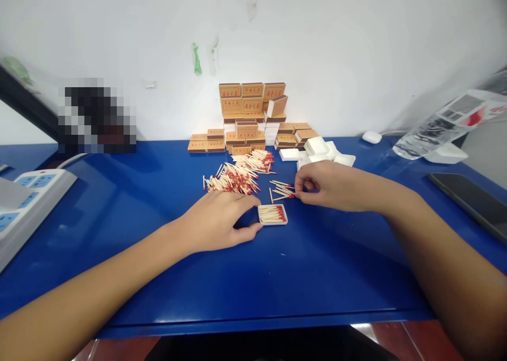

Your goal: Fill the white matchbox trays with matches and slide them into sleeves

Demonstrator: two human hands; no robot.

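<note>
A small white matchbox tray [272, 223] lies on the blue table, holding a layer of matches [271, 213] with their red heads to the right. My left hand [222, 221] grips the tray's left end between thumb and forefinger. Just right of and beyond the tray, my right hand [322, 185] is closed in a pinch at the red heads of a few loose matches [282, 192]. Whether a match is between those fingertips is too small to tell. A big heap of matches [233, 178] spreads behind my left hand.
Orange matchboxes [251, 105] are stacked against the white wall. Several white empty trays [317, 147] pile up behind my right hand. A power strip [37, 197] sits at left. On the right are a plastic bottle [431, 126], a white case [371, 137] and a dark phone [467, 200].
</note>
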